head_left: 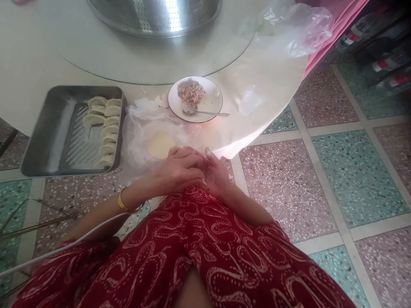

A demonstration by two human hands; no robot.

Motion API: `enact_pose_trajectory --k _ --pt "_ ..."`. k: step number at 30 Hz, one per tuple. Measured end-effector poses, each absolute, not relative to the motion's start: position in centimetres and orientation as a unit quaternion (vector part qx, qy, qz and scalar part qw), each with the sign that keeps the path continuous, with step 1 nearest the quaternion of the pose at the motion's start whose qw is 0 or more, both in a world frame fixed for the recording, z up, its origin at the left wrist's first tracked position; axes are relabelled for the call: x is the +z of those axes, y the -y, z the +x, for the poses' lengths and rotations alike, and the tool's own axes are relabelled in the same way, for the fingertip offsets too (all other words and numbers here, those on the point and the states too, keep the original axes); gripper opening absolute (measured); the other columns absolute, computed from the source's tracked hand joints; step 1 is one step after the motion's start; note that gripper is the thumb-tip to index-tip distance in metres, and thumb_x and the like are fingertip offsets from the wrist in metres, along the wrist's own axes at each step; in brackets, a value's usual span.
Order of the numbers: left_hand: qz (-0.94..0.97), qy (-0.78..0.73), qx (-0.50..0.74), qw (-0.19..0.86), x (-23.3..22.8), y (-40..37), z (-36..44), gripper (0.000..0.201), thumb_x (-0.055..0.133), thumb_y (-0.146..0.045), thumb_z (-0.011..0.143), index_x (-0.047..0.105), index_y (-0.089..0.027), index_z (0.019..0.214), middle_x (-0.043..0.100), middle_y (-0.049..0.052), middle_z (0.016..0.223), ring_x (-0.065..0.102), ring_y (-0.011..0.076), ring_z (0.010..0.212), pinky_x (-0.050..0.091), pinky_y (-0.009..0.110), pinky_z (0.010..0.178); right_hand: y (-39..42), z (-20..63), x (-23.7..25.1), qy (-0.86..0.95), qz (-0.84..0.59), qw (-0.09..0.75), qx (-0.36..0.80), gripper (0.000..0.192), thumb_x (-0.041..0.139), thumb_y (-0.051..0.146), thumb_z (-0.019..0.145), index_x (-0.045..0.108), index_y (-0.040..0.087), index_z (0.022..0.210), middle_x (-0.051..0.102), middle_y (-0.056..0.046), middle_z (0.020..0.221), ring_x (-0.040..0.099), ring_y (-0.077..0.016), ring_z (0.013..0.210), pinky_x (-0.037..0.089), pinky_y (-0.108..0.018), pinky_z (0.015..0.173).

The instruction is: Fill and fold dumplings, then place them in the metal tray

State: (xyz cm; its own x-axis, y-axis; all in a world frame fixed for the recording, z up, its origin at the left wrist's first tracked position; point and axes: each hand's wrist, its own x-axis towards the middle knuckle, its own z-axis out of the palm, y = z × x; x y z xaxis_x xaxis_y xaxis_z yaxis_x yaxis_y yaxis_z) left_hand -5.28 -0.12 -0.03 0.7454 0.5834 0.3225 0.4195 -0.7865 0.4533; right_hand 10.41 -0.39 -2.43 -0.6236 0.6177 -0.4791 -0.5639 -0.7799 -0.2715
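My left hand (183, 167), with a yellow band at its wrist, curls its fingers over my cupped right hand (215, 171). Between them is a dumpling (203, 182); only a pale sliver of its dough shows, and the fingers cover the rest. White flour dusts my right thumb. Just beyond my left hand, a round dough wrapper (160, 144) lies on a thin plastic bag (136, 139). Behind it stands a white plate (212, 93) with minced filling (192, 92) and a metal spoon (208, 113). Folded dumplings (110, 130) line the right side of a metal tray (51, 128).
A glass turntable (154, 64) carries a perforated metal steamer (154, 17) at the back. A crumpled clear bag (292, 30) lies at the table's right, beside pink cloth (334, 32). A white cable (80, 237) crosses my left forearm. Bottles (382, 64) stand far right.
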Motion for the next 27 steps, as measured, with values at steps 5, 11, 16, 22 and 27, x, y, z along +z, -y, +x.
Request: enact_pose_trajectory --k 5,11,16,22,27 --pt "0.921 -0.265 0.200 0.205 -0.1 0.0 -5.1 0.022 0.054 -0.032 0.098 0.072 -0.024 0.089 0.064 0.003 0.101 0.051 0.0228 0.098 0.037 0.037 0.086 0.5 10.2 -1.8 0.056 -0.280 0.334 0.898 0.047 0.023 0.036 0.098 0.065 0.018 0.108 0.070 -0.004 0.091 0.055 -0.0124 0.066 0.038 -0.020 0.043" --pt "0.922 -0.261 0.188 0.214 -0.2 0.0 -4.6 0.029 0.050 -0.033 0.100 0.072 -0.022 0.084 0.062 0.003 0.094 0.048 0.0198 0.093 0.038 0.032 0.081 0.5 10.0 -1.6 0.065 -0.316 0.333 0.886 0.043 0.031 0.044 0.096 0.067 0.021 0.102 0.070 -0.005 0.098 0.061 -0.0159 0.088 0.051 -0.025 0.064" --pt "0.928 -0.249 0.203 0.186 -1.0 0.0 -4.8 0.028 0.051 -0.035 0.099 0.070 -0.024 0.082 0.060 0.001 0.097 0.048 0.0204 0.095 0.036 0.034 0.084 0.5 10.1 -2.3 0.080 -0.297 0.347 0.886 0.042 0.031 0.043 0.094 0.067 0.022 0.103 0.069 -0.005 0.096 0.062 -0.0164 0.090 0.054 -0.028 0.073" --pt "0.927 -0.244 0.217 0.186 -1.3 -0.1 -4.4 0.023 0.056 -0.037 0.096 0.070 -0.026 0.082 0.060 0.001 0.097 0.050 0.0220 0.095 0.034 0.036 0.084 0.5 10.0 -2.5 0.074 -0.295 0.351 0.886 0.046 0.025 0.039 0.096 0.066 0.019 0.106 0.070 -0.006 0.093 0.063 -0.0171 0.093 0.055 -0.030 0.079" --pt "0.923 -0.237 0.255 0.162 -0.7 -0.2 -4.6 0.015 0.059 -0.033 0.095 0.071 -0.025 0.090 0.063 0.003 0.097 0.053 0.0222 0.093 0.035 0.036 0.084 0.4 10.5 -2.4 0.056 -0.312 0.345 0.883 0.051 0.022 0.041 0.099 0.061 0.016 0.120 0.071 -0.006 0.097 0.064 -0.0170 0.086 0.056 -0.029 0.071"
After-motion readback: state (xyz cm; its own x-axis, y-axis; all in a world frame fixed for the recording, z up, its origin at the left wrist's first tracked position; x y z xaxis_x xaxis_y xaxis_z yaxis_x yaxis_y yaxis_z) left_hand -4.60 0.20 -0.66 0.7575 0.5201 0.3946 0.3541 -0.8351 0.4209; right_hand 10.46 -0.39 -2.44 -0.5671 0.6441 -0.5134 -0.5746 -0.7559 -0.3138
